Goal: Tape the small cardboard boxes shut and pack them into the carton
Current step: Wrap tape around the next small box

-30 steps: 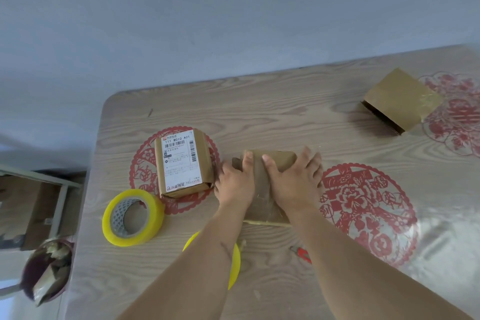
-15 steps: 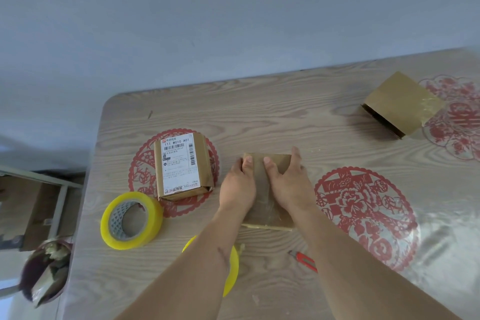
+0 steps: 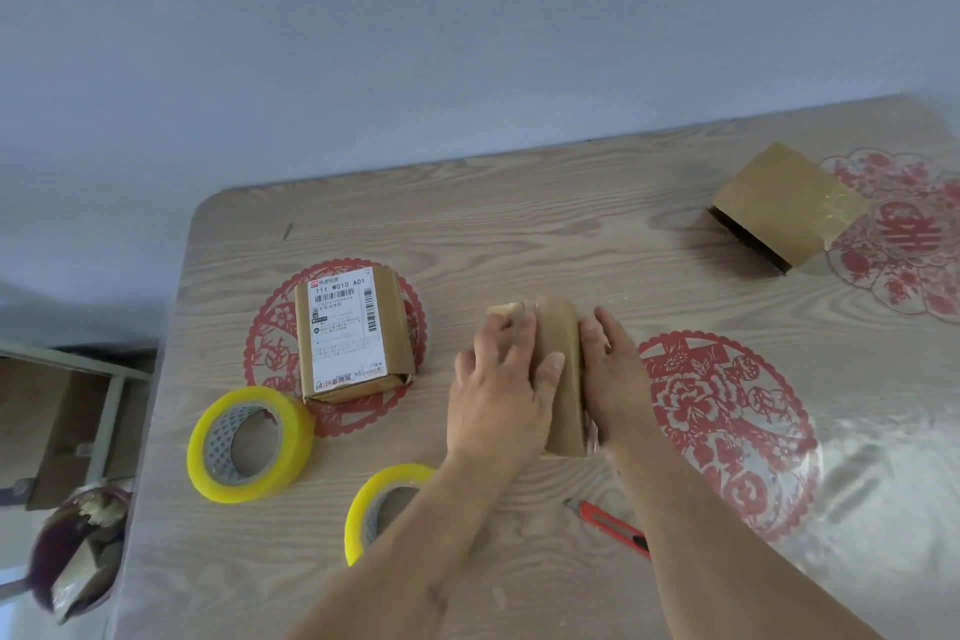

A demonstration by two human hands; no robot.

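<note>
A small cardboard box (image 3: 563,374) is held near the middle of the table (image 3: 519,213), well in from every edge, pressed between two hands. The left hand (image 3: 501,395) is laid flat over the box's left part, fingers straight and spread, thumb stretched across the top. The right hand (image 3: 613,379) is set edge-on against the box's right side, fingers extended along it; neither hand is curled around it. Both forearms are reached in from the near edge. Toward the left edge a labelled box (image 3: 350,333) is seen, with a tape roll (image 3: 249,444) just in front of it. A second tape roll (image 3: 382,509) is partly covered by the left forearm. A red utility knife (image 3: 613,525) is lying by the near edge, and a gold box (image 3: 784,205) is found at the far right corner.
</note>
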